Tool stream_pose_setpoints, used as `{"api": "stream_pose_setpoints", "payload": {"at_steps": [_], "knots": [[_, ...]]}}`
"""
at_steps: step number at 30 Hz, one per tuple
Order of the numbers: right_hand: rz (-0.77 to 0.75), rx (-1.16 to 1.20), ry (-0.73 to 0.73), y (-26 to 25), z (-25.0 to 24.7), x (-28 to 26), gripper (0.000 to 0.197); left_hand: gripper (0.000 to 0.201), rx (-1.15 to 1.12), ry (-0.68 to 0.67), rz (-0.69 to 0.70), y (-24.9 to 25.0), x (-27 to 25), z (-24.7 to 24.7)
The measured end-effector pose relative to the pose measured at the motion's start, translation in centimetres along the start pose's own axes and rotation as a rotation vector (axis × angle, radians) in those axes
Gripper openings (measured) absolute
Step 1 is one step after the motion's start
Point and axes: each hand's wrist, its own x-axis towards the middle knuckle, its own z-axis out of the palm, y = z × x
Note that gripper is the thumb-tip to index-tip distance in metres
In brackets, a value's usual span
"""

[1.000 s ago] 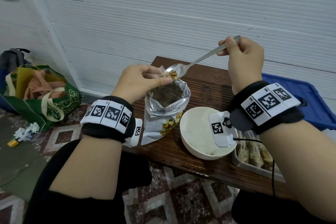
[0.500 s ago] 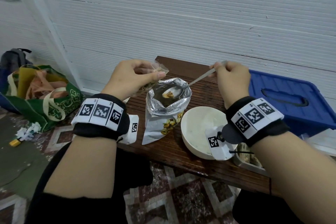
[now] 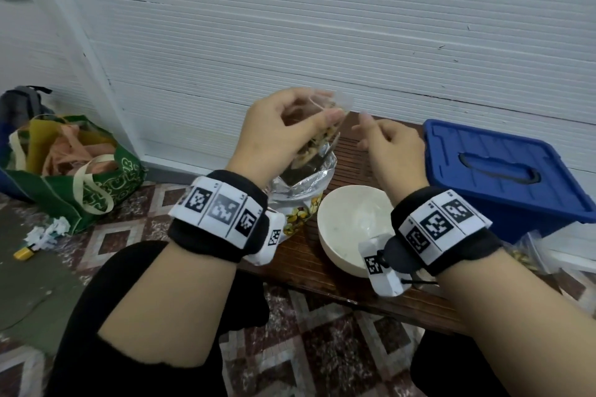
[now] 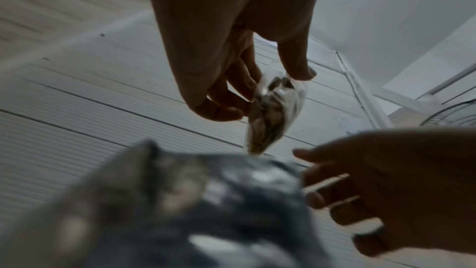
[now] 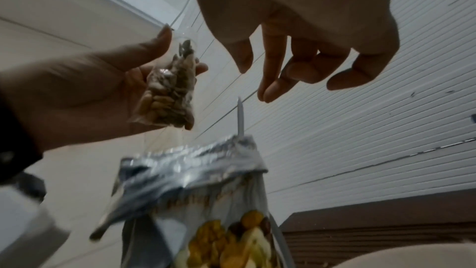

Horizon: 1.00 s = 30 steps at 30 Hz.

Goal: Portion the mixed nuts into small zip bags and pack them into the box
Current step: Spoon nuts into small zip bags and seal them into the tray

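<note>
While we look down from the head view, our left hand [image 3: 283,132] pinches a small zip bag [image 3: 317,135] of mixed nuts by its top, holding it above the open foil nut pouch [image 3: 303,184] that stands on the wooden surface [image 3: 322,271]. Our right hand [image 3: 393,145] hovers just beside the bag, fingers loosely curled and holding nothing. A white bowl [image 3: 348,229] sits near the pouch, and the blue box [image 3: 503,171], lid on, stands to the right; a green tote [image 3: 74,167] lies on the floor. From the left wrist, we see the thumb and fingers [image 4: 296,62] gripping the bag's [image 4: 273,113] mouth, the blurred pouch [image 4: 201,201] below and the right hand [image 4: 386,180] near. From the right wrist, the empty right hand's fingers [image 5: 278,72] hang relaxed, apart from the nut-filled bag [image 5: 167,93] in the left hand [image 5: 90,93], and a spoon handle [image 5: 240,117] sticks up out of the pouch [image 5: 195,170].
</note>
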Motion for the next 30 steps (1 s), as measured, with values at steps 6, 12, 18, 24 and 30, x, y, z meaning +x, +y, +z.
{"api": "stream_pose_setpoints", "payload": {"at_steps": [6, 12, 18, 24, 30], "knots": [[0.151, 0.291, 0.127, 0.4, -3.9, -0.8, 0.052, 0.027, -0.060, -0.066, 0.052, -0.7, -1.3, 5.2], [0.194, 0.175, -0.004, 2.1, -7.1, -2.9, 0.026, 0.039, -0.005, -0.113, 0.024, -2.9, -3.1, 8.7], [0.171, 0.030, -0.070, 3.7, -8.4, -3.7, 0.021, 0.060, 0.097, -0.322, 0.002, -4.7, -4.2, 9.9], [0.183, -0.035, -0.117, 4.4, -9.4, -3.7, 0.022, 0.075, 0.197, -0.514, -0.061, -6.3, -4.0, 9.9], [0.176, -0.120, -0.153, 4.0, -10.2, -4.4, 0.037, 0.046, 0.174, -0.416, -0.033, -6.8, -4.6, 11.2]]}}
